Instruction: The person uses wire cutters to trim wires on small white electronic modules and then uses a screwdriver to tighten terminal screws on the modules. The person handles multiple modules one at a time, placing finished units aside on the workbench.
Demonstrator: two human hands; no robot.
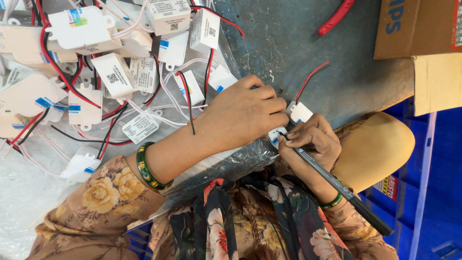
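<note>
My left hand (240,115) presses down on a small white plastic driver box (300,112) that lies on the worn blue-grey table (288,43). Thin red and black wires (313,77) run from the box toward the back. My right hand (312,139) grips a black pen (337,185), and its tip touches the blue-and-white label at the near end of the box. Both wrists wear green bangles, and my sleeves are floral.
A heap of similar white boxes (115,72) with red, black and white wires lies on a clear plastic sheet at the left. Red-handled pliers (337,17) lie at the back. A cardboard carton (414,29) stands at the top right, above a blue plastic crate (433,192).
</note>
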